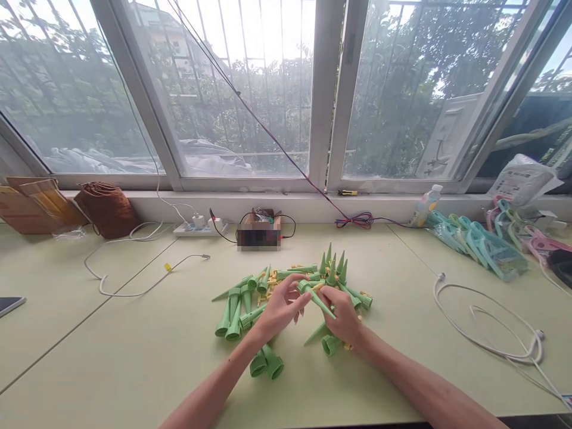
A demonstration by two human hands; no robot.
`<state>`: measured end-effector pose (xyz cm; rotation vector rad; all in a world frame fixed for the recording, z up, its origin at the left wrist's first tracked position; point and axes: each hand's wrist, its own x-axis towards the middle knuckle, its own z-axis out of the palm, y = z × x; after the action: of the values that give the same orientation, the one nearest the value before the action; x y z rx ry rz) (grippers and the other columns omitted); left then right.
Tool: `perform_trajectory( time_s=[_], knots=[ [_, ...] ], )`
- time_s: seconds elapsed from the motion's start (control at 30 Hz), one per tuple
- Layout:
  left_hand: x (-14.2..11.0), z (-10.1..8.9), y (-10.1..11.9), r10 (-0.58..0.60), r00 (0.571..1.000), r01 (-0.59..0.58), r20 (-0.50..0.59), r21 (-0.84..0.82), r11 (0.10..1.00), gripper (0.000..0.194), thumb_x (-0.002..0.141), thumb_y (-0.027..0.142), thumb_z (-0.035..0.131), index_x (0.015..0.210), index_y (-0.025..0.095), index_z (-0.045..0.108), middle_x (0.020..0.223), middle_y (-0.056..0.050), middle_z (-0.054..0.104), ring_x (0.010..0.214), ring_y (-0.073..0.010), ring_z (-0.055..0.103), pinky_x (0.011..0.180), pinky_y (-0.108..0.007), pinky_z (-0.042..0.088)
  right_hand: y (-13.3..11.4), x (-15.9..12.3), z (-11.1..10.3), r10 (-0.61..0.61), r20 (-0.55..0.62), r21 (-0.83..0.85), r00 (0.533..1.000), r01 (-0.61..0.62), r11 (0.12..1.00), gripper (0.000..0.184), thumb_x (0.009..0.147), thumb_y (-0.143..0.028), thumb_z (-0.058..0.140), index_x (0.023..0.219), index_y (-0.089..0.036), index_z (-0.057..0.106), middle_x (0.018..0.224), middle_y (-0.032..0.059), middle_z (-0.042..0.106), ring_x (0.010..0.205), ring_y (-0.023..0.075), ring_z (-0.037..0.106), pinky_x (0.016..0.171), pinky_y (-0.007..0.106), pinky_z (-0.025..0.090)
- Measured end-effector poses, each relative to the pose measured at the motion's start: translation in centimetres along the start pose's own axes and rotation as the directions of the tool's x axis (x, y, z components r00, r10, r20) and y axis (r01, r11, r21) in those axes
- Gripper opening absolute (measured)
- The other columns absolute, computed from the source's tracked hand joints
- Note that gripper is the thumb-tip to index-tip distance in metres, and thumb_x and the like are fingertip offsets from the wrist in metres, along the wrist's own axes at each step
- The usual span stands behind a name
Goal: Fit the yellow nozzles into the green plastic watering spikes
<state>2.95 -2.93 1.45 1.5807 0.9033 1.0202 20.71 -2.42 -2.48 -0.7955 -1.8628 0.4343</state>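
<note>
My left hand (282, 305) is closed on a green plastic watering spike (320, 302), whose pointed end slants down to the right. My right hand (343, 314) pinches a small yellow valve piece (317, 287) against the spike's wide end; whether it sits in the spike I cannot tell. Around both hands lie several more green spikes (233, 314), some with hollow ends facing me. A group of pointed green spikes (331, 274) stands upright behind my right hand. Loose yellow valve pieces (263, 293) are scattered behind my left hand.
A power strip (201, 228), a small box (259, 235) with wires and a coiled red-blue cable (355, 220) line the window side. A brown cloth bag (107, 208) stands left. Pastel plastic clips (487, 241), a bottle (426, 205) and a white cable (482, 351) lie right.
</note>
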Motion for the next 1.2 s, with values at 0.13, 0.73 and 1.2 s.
perform_trajectory(
  time_s=[0.13, 0.73, 1.2],
  knots=[
    [-0.03, 0.04, 0.01, 0.007, 1.0, -0.007, -0.015, 0.003, 1.0, 0.041, 0.087, 0.045, 0.063, 0.117, 0.019, 0.05, 0.07, 0.005, 0.048, 0.052, -0.0086, 0.053, 0.04, -0.018, 0.045, 0.0, 0.0, 0.01, 0.016, 0.009, -0.013, 1.0, -0.016, 1.0, 0.031, 0.094, -0.015, 0.039, 0.067, -0.021, 0.025, 0.059, -0.0059, 0.028, 0.052, 0.01, 0.026, 0.051, 0.023, 0.024],
    [-0.32, -0.06, -0.18, 0.01, 0.999, -0.006, -0.051, 0.092, 0.996, 0.044, 0.086, 0.046, 0.063, 0.121, 0.023, 0.051, 0.097, -0.004, 0.051, 0.059, -0.0083, 0.055, 0.04, -0.017, 0.045, 0.42, -0.21, 0.12, 0.051, 0.025, -0.046, 0.998, -0.05, 0.998, 0.033, 0.098, -0.02, 0.04, 0.067, -0.021, 0.029, 0.06, -0.0051, 0.032, 0.052, 0.0103, 0.029, 0.052, 0.024, 0.026],
    [-0.55, -0.03, 0.44, 0.029, 0.997, -0.017, -0.073, 0.157, 0.987, 0.043, 0.083, 0.041, 0.068, 0.12, 0.023, 0.054, 0.098, -0.007, 0.059, 0.065, -0.012, 0.059, 0.044, -0.017, 0.047, 0.08, -0.02, 0.02, 0.037, 0.021, -0.077, 0.999, -0.035, 0.996, 0.034, 0.098, -0.023, 0.039, 0.066, -0.021, 0.029, 0.059, -0.0048, 0.032, 0.052, 0.0105, 0.029, 0.051, 0.025, 0.026]
  ],
)
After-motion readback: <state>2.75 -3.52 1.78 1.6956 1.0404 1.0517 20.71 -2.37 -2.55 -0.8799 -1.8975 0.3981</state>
